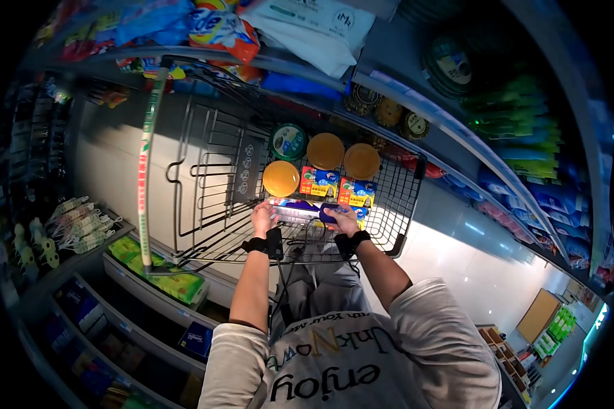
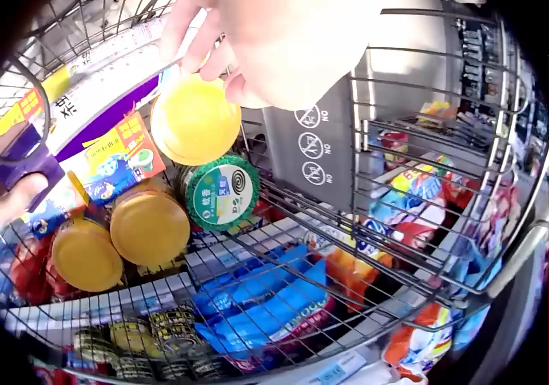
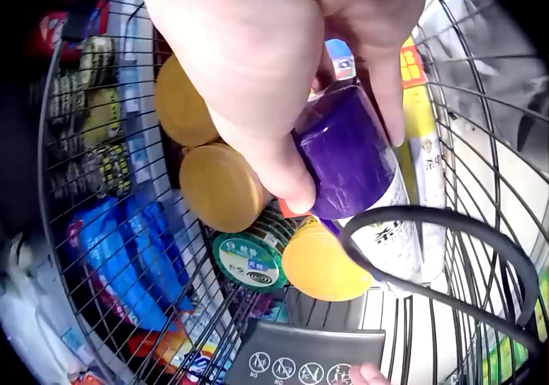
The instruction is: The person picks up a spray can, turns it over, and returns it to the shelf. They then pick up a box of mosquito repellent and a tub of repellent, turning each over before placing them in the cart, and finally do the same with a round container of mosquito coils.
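My right hand [image 1: 342,219] grips a spray can by its purple cap [image 3: 347,153], thumb on one side and fingers on the other. The can [image 3: 395,239] is white and purple with dark lettering, and lies on its side in a shopping cart [image 1: 402,232]. At its other end is my left hand [image 1: 262,217], fingers loosely bent close to the base in the left wrist view. Beside the can lie colourful boxes [image 1: 319,181]. Yellow-lidded tubs [image 1: 325,150] and a green round container [image 2: 223,192] stand along the cart's far side. A second, yellow-and-white can [image 3: 422,132] lies alongside.
A grey panel with warning signs [image 1: 247,163] hangs inside the cart by the handle [image 1: 147,136]. Shelves with bagged goods [image 1: 307,27] run close along the far side. More shelving [image 1: 116,307] stands at the lower left. A dark cord [image 3: 446,218] loops near the can.
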### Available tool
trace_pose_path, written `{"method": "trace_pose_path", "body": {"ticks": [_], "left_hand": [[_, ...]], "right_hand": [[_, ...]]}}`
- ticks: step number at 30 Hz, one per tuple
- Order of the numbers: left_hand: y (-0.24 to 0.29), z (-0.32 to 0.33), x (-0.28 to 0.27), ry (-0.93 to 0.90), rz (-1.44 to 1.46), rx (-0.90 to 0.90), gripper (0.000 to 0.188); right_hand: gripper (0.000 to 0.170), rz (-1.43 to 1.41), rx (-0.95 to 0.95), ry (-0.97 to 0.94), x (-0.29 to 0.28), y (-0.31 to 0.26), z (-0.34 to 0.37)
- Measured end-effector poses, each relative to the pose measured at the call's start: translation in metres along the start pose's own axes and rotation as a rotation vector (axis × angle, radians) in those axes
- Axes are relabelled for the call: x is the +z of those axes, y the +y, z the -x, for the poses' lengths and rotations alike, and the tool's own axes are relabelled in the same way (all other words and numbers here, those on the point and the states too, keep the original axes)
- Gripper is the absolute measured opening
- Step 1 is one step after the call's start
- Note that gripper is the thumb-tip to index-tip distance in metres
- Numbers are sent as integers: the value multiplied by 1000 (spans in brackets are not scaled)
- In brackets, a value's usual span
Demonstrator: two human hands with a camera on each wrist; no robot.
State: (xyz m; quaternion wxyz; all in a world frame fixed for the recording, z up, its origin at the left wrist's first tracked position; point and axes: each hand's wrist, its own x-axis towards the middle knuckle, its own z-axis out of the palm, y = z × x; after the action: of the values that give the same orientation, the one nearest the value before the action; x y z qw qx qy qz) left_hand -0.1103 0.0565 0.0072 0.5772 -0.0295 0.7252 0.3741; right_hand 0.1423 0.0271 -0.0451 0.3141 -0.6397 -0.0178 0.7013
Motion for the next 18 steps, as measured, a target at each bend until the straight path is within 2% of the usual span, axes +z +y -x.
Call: {"method": "trace_pose_path", "body": {"ticks": [4, 5, 7, 9, 10, 14, 15, 17, 18], "left_hand": [[16, 8, -7, 7, 79, 42, 25], [19, 12, -11, -48, 79, 73, 28], [39, 39, -7, 3, 71, 86, 35], [59, 73, -5, -16, 201, 77, 48], [67, 74, -7, -29, 229, 43, 66], [90, 117, -15, -138, 505, 32, 73], [94, 125, -20, -266, 536, 73, 68], [97, 115, -25, -348, 600, 72, 63], [103, 128, -24, -424, 538, 79, 61]], "right_hand": [[83, 162, -142, -67, 12, -87, 75], [78, 181, -165, -80, 12, -100, 84], [68, 293, -276, -115, 26, -138, 125], [59, 316, -474, -182, 29, -156, 140], [57, 299, -483, -248, 30, -165, 145], [56, 290, -510, -401, 41, -192, 200], [58, 325, -528, -414, 40, -195, 210], [59, 235, -509, -455, 43, -198, 247], [59, 233, -534, -452, 43, -199, 260]]}}
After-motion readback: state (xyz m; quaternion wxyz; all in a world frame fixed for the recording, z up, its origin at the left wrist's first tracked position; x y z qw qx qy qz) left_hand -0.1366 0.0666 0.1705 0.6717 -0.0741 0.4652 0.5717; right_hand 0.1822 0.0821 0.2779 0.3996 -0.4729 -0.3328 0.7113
